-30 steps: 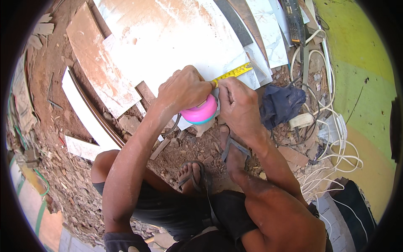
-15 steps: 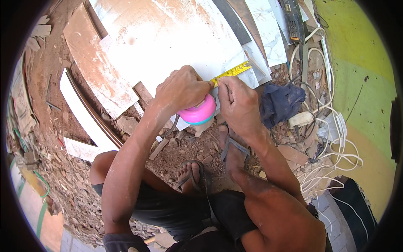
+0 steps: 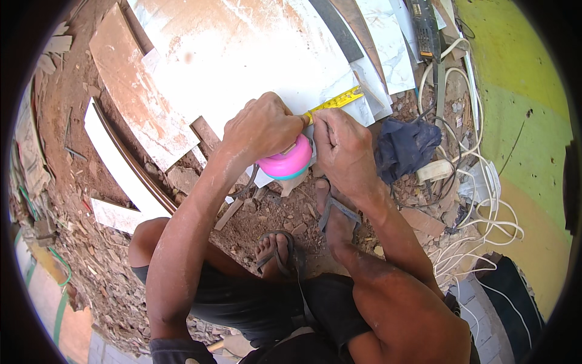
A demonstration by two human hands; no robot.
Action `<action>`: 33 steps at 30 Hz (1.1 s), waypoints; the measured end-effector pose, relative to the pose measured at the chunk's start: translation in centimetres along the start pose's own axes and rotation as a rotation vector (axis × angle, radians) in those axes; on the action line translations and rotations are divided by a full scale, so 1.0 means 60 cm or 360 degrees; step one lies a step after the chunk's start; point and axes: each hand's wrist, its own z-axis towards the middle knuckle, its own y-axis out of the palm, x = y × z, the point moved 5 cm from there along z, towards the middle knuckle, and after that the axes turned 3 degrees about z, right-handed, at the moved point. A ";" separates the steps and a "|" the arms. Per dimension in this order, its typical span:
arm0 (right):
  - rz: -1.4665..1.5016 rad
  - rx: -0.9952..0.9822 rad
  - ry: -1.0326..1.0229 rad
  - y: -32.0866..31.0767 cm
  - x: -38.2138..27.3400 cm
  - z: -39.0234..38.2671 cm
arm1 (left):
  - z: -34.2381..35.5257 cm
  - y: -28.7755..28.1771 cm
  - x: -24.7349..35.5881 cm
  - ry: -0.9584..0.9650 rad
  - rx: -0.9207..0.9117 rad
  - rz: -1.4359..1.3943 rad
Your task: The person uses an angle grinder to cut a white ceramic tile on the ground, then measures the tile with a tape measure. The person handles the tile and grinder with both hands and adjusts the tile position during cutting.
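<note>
My left hand (image 3: 262, 126) is closed over a tape measure, whose yellow blade (image 3: 337, 102) runs out to the right across a large white tile (image 3: 242, 67). Below that hand bulges a rounded pink and turquoise body (image 3: 286, 159), seemingly the tape's case. Right beside the blade, my right hand (image 3: 347, 141) rests at the tile's near edge with its fingers pinched together. Whatever lies between those fingertips is hidden.
More tiles and cut strips (image 3: 134, 91) lie left and beneath. On the right are a dark blue cloth (image 3: 407, 148), a black power tool (image 3: 423, 30) and tangled white cable (image 3: 485, 225). Rubble (image 3: 200, 242) surrounds my sandalled feet. A yellow-green wall (image 3: 515, 103) borders the right.
</note>
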 end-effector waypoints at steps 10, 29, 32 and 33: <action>0.0026 0.0020 0.0006 0.001 -0.002 0.002 | 0.000 0.000 -0.001 -0.0007 0.0034 0.0009; -0.0069 0.0025 0.0085 0.003 0.005 0.001 | 0.000 -0.001 -0.003 -0.0039 0.0007 -0.0073; -0.0094 0.0024 0.0105 0.002 0.009 0.002 | -0.004 -0.008 0.010 -0.0084 -0.0102 -0.0066; -0.0105 0.0020 0.0111 0.002 0.011 0.002 | -0.005 -0.008 0.012 -0.0107 -0.0141 -0.0064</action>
